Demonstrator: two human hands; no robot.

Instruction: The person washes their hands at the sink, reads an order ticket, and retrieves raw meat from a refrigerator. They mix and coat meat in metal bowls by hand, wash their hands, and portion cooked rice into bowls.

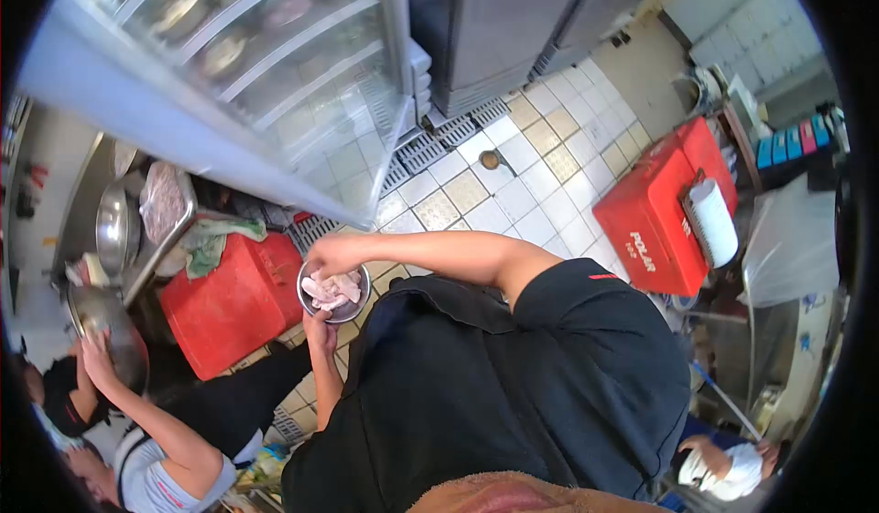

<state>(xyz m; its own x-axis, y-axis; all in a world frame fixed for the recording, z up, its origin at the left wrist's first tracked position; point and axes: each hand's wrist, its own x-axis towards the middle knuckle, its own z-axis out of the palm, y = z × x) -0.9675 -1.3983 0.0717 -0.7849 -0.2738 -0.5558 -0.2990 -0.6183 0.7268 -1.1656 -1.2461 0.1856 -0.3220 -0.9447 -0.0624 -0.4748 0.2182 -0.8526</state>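
A round metal bowl (366, 295) holds several pale pink pieces of raw chicken (335, 288). Below the bowl, my left hand (320, 332) grips its near side, the thumb at the rim and the other fingers hidden underneath. From the other side, my right hand (335, 255) reaches over the far rim with its fingers bent down onto the chicken. Those fingers look closed around a piece, though their tips are partly hidden.
A glass fridge door (302, 110) stands open in front. Red boxes sit left (224, 307) and right (655, 211). At left, a co-worker's hand (99, 357) touches a large metal bowl (119, 334). Another person (728, 467) is at lower right. Drain grates (426, 151) cross the tiles.
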